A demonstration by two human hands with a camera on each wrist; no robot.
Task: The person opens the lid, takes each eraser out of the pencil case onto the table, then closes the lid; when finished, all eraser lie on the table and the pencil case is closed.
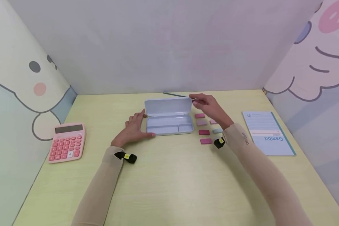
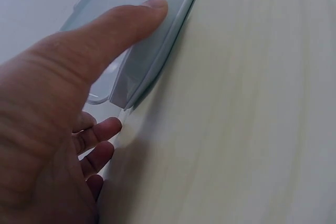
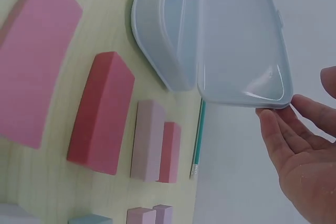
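A pale blue pencil case (image 1: 169,130) lies with its lid (image 1: 168,106) raised at the back. Its inside shows low dividers and no contents. My left hand (image 1: 134,128) spans the case's left end. Its thumb (image 2: 131,19) lies along the front wall, while the other fingers in the left wrist view are spread loosely beside the end. My right hand (image 1: 210,106) grips the lid's upper right corner; in the right wrist view its fingertips (image 3: 268,121) meet the lid's edge. A green pencil (image 3: 198,140) lies behind the case.
Right of the case are several eraser-like blocks, among them a dark pink block (image 1: 204,132), a pink block (image 1: 206,141) and a light blue block (image 1: 217,131). A pink calculator (image 1: 67,142) sits at the far left, a notepad (image 1: 268,133) at the right. A wall (image 1: 169,47) rises behind the table.
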